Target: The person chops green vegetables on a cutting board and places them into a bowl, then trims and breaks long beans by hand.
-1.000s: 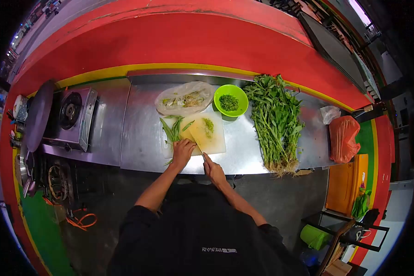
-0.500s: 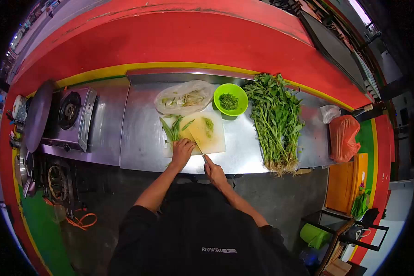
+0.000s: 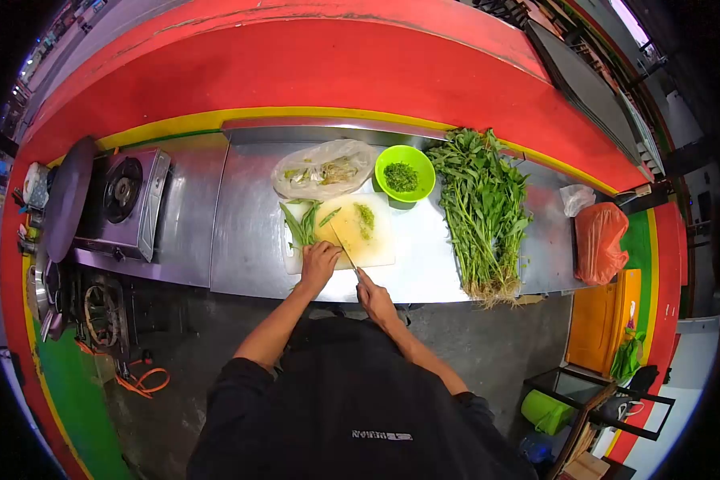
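Observation:
My right hand (image 3: 376,299) is closed round the handle of a knife (image 3: 345,248), whose blade points up and left over the white cutting board (image 3: 380,252). On the board's left side, my left hand (image 3: 319,265) is closed on the lower end of green leaves (image 3: 302,226), its fingers close to the blade. Chopped greens (image 3: 365,220) lie on the board to the right of the knife. Behind the board are a clear plastic bag (image 3: 312,188) with pale stems in it and a bright green bowl (image 3: 426,186) holding chopped greens.
A large bunch of leafy greens (image 3: 482,216) with roots lies on the metal counter (image 3: 244,240) to the right. Farther right sits a red plastic bag (image 3: 600,242). A gas stove (image 3: 122,192) stands at the left. The red wall (image 3: 312,72) runs behind the counter.
The whole view has shifted very slightly. Both hands, the knife and the leaves keep nearly the same places on the board.

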Motion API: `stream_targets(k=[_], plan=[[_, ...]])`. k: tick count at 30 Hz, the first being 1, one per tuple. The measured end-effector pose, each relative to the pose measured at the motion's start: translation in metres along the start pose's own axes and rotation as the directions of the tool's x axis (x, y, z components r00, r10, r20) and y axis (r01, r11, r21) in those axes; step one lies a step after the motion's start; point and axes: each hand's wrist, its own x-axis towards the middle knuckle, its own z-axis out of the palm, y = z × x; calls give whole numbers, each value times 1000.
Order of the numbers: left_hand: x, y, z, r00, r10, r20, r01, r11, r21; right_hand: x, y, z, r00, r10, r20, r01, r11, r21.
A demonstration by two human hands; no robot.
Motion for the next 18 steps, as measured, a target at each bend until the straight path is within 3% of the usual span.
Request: stream_targets(k=[2, 6, 11, 18], plan=[[1, 0, 1, 1000, 7, -7, -7, 1000, 19, 3, 3, 4, 997, -59, -47, 54, 993, -102], [0, 0, 0, 1000, -9, 7, 9, 1000, 1, 10, -1, 4, 997, -63, -48, 57, 990, -128], [0, 0, -1, 1000, 3, -12, -3, 1000, 6, 8, -7, -1, 1000, -17, -15, 16, 1000, -10], [3, 1, -2, 1000, -5, -11, 5, 1000, -22, 1, -6, -2, 999, 31, 30, -31, 999, 8]])
